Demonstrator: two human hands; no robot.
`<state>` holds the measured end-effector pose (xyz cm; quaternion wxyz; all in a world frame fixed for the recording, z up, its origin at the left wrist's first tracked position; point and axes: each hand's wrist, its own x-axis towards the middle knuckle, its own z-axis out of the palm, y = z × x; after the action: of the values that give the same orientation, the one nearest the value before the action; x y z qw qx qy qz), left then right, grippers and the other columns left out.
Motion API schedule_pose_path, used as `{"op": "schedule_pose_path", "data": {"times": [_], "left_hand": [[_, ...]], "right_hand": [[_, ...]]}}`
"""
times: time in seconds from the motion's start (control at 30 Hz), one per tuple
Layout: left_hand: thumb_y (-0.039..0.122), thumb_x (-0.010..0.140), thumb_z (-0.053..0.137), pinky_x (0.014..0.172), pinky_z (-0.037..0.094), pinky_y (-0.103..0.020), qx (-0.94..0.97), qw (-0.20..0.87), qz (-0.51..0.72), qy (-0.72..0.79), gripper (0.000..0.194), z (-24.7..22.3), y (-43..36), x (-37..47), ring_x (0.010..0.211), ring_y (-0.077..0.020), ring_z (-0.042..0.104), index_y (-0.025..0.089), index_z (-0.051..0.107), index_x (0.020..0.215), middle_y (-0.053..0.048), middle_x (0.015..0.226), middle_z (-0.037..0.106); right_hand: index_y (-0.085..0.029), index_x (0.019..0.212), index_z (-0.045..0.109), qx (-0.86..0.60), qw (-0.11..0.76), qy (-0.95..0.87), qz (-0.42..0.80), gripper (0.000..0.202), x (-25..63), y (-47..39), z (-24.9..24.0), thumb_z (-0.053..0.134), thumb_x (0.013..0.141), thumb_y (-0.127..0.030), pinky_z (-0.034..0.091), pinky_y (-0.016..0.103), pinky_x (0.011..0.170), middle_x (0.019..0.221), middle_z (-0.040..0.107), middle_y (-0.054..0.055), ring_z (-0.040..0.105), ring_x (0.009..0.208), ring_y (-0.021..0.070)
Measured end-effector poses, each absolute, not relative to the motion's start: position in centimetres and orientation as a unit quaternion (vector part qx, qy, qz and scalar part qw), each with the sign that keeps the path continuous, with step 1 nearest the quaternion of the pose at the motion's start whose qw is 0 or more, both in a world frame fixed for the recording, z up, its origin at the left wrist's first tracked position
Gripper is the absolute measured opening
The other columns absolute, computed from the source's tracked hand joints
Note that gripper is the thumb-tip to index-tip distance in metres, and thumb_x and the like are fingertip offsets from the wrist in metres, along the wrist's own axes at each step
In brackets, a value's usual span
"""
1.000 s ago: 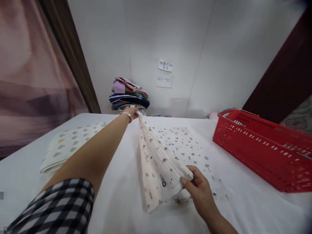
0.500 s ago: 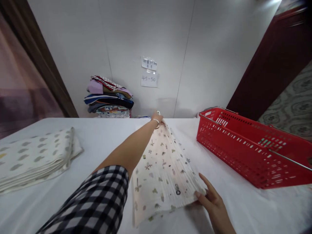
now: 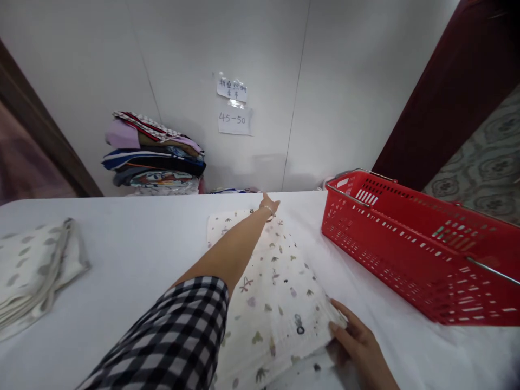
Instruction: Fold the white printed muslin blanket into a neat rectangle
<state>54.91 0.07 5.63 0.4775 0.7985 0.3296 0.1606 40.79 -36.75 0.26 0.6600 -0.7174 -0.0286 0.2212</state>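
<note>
The starfish-printed white cloth (image 3: 280,271) lay lengthwise on the white-covered bench (image 3: 150,238), partly doubled: its upper layer was spread mostly flat, while a darker, shadowed part showed under the near edge. That near end was not yet squared, and its near right corner was off the bench. The right hand (image 3: 359,338) had that corner pinched between thumb and fingers. At the far end, the left hand (image 3: 270,206) rested by the edge, thumb and forefinger spread wide, its other fingers hidden. To the left, a grey-spotted cloth (image 3: 30,260) lay fully folded in layers; to the right stood a red perforated shopping basket (image 3: 406,254). Behind the bench rose a stack of folded textiles (image 3: 158,154), beside a paper sign reading "45-50" (image 3: 234,120).
</note>
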Motion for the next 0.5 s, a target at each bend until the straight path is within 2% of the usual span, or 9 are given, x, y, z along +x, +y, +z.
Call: {"op": "schedule_pose_path", "data": {"times": [0.07,0.2,0.37,0.43,0.5], "left_hand": [[0.034,0.085,0.054,0.088,0.044,-0.042,0.803,0.464,0.155,0.341,0.044,4.4,-0.3,53.8,0.105,-0.0231,0.053,0.016,0.045,0.124,-0.011,0.119,0.052],[0.033,0.08,0.058,0.095,0.039,-0.034,0.818,0.437,0.179,0.328,0.059,3.7,0.7,49.5,0.111,-0.0238,0.051,0.018,0.036,0.132,-0.012,0.124,0.052],[0.026,0.078,0.058,0.093,0.041,-0.029,0.823,0.393,0.218,0.349,0.043,4.4,4.1,39.9,0.106,-0.0214,0.054,0.019,0.05,0.119,-0.009,0.126,0.051],[0.025,0.076,0.058,0.09,0.043,-0.029,0.813,0.368,0.231,0.387,0.038,3.9,4.8,35.2,0.104,-0.0214,0.056,0.019,0.053,0.113,-0.009,0.125,0.052],[0.027,0.073,0.061,0.08,0.048,-0.028,0.78,0.385,0.222,0.441,0.035,3.1,4.5,30.7,0.098,-0.0217,0.059,0.019,0.055,0.107,-0.01,0.118,0.056]], "right_hand": [[-0.017,0.118,0.057,-0.731,0.641,-0.036,0.231,0.069,40.9,-36.7,0.2,0.069,0.06,-0.053,0.03,0.021,0.033,0.05,0.052,-0.003,0.04,0.034,0.0093],[-0.014,0.125,0.05,-0.751,0.613,-0.045,0.24,0.076,41.0,-37.1,0.4,0.062,0.066,-0.06,0.032,0.021,0.034,0.05,0.056,0.001,0.042,0.035,0.0109],[-0.013,0.128,0.046,-0.786,0.569,-0.089,0.226,0.075,41.1,-37.7,0.1,0.055,0.071,-0.06,0.026,0.021,0.034,0.041,0.049,-0.003,0.037,0.033,0.0108],[-0.013,0.127,0.048,-0.802,0.548,-0.115,0.209,0.071,41.3,-38.0,-0.1,0.056,0.072,-0.057,0.028,0.023,0.036,0.039,0.044,-0.006,0.039,0.034,0.0118],[-0.015,0.119,0.055,-0.816,0.533,-0.133,0.179,0.063,41.7,-38.3,-0.3,0.059,0.07,-0.053,0.034,0.025,0.041,0.041,0.046,-0.006,0.043,0.038,0.0134]]}}
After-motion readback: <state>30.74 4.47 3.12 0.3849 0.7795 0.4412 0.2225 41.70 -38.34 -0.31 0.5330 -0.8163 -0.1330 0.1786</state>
